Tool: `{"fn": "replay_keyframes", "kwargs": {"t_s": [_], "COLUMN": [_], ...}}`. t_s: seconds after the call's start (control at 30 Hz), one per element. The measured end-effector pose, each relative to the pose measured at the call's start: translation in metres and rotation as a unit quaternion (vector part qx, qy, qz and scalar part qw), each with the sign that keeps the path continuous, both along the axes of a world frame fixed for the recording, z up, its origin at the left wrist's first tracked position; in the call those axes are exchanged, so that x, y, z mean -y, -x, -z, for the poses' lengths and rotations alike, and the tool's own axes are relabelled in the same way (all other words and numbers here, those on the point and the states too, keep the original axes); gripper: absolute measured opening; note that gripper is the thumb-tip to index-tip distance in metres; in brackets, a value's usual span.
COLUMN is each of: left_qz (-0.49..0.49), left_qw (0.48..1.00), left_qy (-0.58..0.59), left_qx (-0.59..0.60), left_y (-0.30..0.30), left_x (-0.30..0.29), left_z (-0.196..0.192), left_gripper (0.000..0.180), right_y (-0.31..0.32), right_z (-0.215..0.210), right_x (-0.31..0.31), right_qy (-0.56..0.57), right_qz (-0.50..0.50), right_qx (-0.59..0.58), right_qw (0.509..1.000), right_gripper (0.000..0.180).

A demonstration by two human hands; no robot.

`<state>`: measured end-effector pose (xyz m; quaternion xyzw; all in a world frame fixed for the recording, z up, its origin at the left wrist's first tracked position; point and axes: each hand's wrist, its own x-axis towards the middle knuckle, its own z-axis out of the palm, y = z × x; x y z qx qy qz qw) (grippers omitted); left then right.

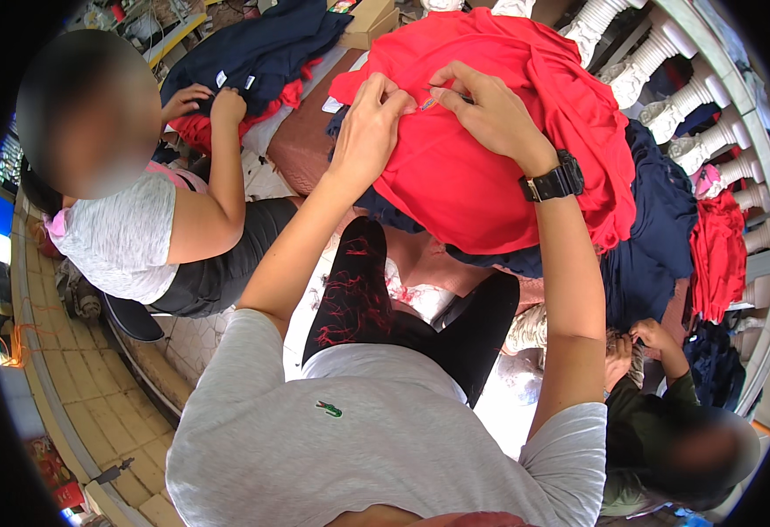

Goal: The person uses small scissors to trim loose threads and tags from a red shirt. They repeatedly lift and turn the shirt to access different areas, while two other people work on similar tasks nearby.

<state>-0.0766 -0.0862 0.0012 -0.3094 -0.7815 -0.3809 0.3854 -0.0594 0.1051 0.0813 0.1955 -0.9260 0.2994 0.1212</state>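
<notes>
Toward the table's near edge, red cloth covers navy clothes; my left hand's fingertips meet, my right hand curls, holds unclear. Keeping fabric taut should help.

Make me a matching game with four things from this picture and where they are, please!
Things:
1. Chunky black wristwatch
2. Large bright-red cloth
3. Navy-blue cloth with white tags
4. Small green patch

Places:
A. On the light-grey shirt
B. Beneath the left hand and right hand
C. On the right wrist
D. By the left-side co-worker's hands

Pairs: 1-C, 2-B, 3-D, 4-A
</notes>
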Motion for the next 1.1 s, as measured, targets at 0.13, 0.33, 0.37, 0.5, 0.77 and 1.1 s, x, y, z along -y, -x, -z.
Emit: {"fn": "replay_keyframes", "kwargs": {"t_s": [0.13,0.33,0.37,0.5,0.77,1.1], "left_qz": [0.014,0.06,0.061,0.066,0.057,0.118], "left_qw": [0.999,0.988,0.988,0.985,0.983,0.959], "left_qy": [-0.019,-0.054,-0.057,-0.07,-0.065,0.088], "left_qx": [0.035,0.13,0.132,0.143,0.161,0.242], "left_y": [-0.002,-0.003,-0.002,-0.001,0.0,-0.08], "left_x": [0.004,0.01,0.01,0.01,0.009,0.079], "left_z": [-0.006,-0.021,-0.021,-0.022,-0.024,-0.02], "left_gripper": [0.011,0.004,0.004,0.007,0.009,0.017], "right_y": [0.003,-0.003,-0.005,-0.008,-0.006,0.001], "right_z": [0.004,0.002,0.001,0.001,0.005,-0.027], "right_x": [-0.007,-0.001,0.001,0.008,0.015,-0.006], "right_qy": [-0.014,-0.039,-0.053,-0.068,-0.073,-0.039], "right_qz": [-0.013,-0.053,-0.052,-0.058,-0.057,0.05], "right_qx": [0.028,-0.043,-0.072,-0.146,-0.15,-0.142], "right_qw": [0.999,0.997,0.995,0.985,0.984,0.988], "right_gripper": [0.027,0.016,0.014,0.009,0.008,0.029]}}
